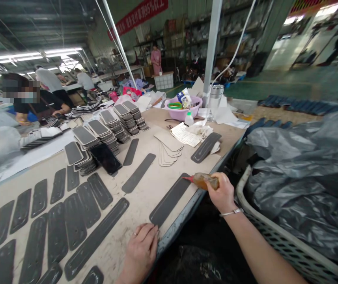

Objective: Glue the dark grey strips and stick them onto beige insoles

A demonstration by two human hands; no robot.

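My right hand (pixel 222 194) is closed round a small amber glue bottle (pixel 203 180), whose red tip touches the far end of a long dark grey strip (pixel 169 200) lying near the table's edge. My left hand (pixel 141 246) lies flat with fingers stretched out, pressing on the near end of that strip. Several more dark strips (pixel 93 236) and rounded dark pads (pixel 58 232) lie spread over the tabletop to the left.
Stacks of grey-edged pads (pixel 109 126), a black phone (pixel 106 157), beige cut pieces (pixel 169 148), papers and a pink basin (pixel 182 112) sit farther back. A basket lined with a grey plastic bag (pixel 301 177) stands at my right. Other people work at the far left.
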